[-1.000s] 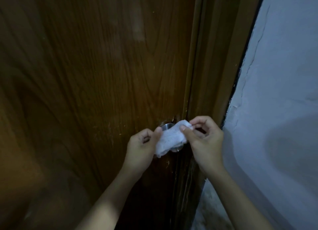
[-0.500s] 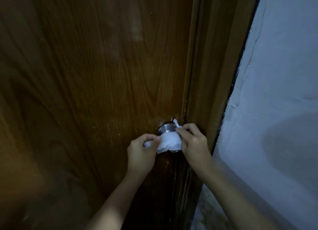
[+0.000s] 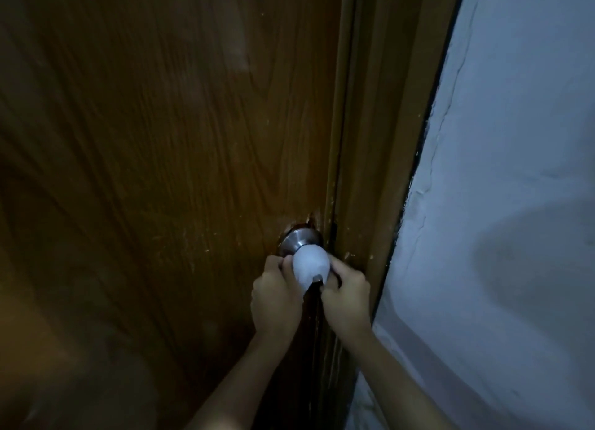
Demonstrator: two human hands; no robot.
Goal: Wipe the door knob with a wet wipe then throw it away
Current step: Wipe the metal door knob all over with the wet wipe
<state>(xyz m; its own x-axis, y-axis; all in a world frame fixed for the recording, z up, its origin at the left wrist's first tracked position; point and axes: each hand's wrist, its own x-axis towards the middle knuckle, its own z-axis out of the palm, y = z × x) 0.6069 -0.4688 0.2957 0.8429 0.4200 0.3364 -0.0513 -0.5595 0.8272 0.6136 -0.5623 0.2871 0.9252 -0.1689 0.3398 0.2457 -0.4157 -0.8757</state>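
Observation:
A white wet wipe (image 3: 310, 263) is stretched tightly over the round door knob, hiding the ball of it. Only the knob's silver metal base plate (image 3: 297, 239) shows, against the brown wooden door (image 3: 161, 172). My left hand (image 3: 273, 296) grips the wipe's left edge beside the knob. On the right side, my right hand (image 3: 346, 296) pinches the other edge. Both hands pull the wipe down around the knob.
The wooden door frame (image 3: 386, 139) runs up just right of the knob. A pale painted wall (image 3: 515, 204) with cracks along its edge fills the right side. The scene is dim.
The wipe was held spread in front of the knob; now it is wrapped snugly over the knob. Both hands have moved lower and closer to the door.

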